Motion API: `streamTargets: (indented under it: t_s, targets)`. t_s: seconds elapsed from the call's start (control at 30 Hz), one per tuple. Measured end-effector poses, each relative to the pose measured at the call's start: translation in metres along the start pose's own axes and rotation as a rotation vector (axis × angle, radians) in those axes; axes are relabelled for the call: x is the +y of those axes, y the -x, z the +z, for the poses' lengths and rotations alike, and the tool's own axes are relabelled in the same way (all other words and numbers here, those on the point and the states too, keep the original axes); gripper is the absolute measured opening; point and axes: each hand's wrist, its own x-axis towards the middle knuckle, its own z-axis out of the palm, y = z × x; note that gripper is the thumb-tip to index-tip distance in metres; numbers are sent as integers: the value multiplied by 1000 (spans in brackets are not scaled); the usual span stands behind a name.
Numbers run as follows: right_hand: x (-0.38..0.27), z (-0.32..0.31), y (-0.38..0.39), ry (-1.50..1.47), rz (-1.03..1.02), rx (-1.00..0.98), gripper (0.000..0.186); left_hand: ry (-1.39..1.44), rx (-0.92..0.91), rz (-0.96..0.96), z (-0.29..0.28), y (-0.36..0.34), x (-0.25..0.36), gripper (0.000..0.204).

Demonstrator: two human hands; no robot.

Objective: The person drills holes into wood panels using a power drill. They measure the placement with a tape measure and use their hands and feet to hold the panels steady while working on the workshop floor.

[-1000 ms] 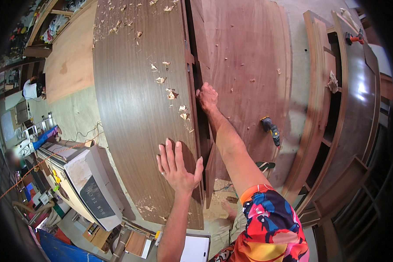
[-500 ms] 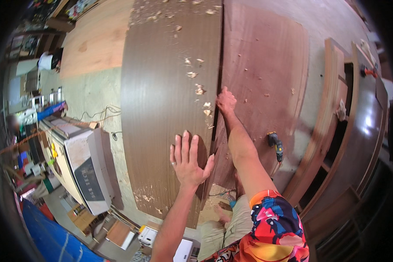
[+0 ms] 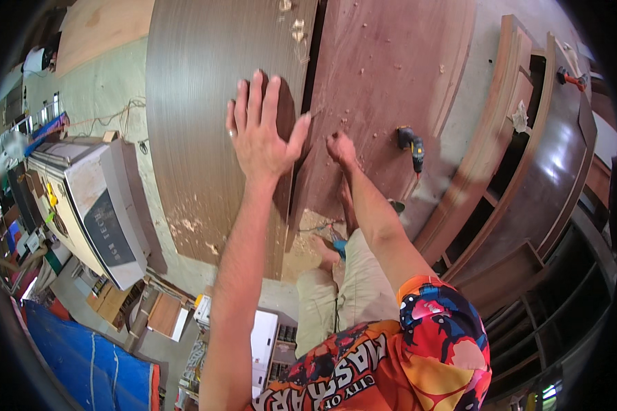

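My left hand (image 3: 262,140) lies on the dark brown wood-grain panel (image 3: 192,137), fingers stretched forward and thumb out toward the panel's right edge. Nothing shows in its grip. To its right, my right hand (image 3: 341,149) is closed, above the reddish-brown board (image 3: 363,75) and a little away from the panel's edge. Whatever those fingers hold, if anything, is hidden. Curled wood shavings (image 3: 298,31) lie on the panel's far part, and smaller flakes (image 3: 192,226) are scattered at its near end.
A black handheld power tool (image 3: 411,145) rests on the reddish board at right. Beyond it stand long wooden frames (image 3: 490,151). A white and grey box-shaped machine (image 3: 106,212) stands at left, with a blue tarp (image 3: 89,356) nearer me. My bare foot (image 3: 325,252) is beside the panel's near end.
My right hand has drawn back toward me, off the panel's edge. My left hand has slid slightly forward on the panel. The whole view has tilted nearer to my body.
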Motion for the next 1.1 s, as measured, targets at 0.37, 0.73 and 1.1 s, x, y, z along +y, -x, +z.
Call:
streamTargets:
  t_s: [0.37,0.73,1.1]
  targets:
    - [45,131,176,-45,-323,-162,112,552,360,-24,-15,67,-24,59]
    - [60,126,153,-34,-290,-28,90,983,-268,-520,-25,447,68,39]
    - [247,228,149,185,-39,195,44,901,-111,-1336,4,727,-45,53]
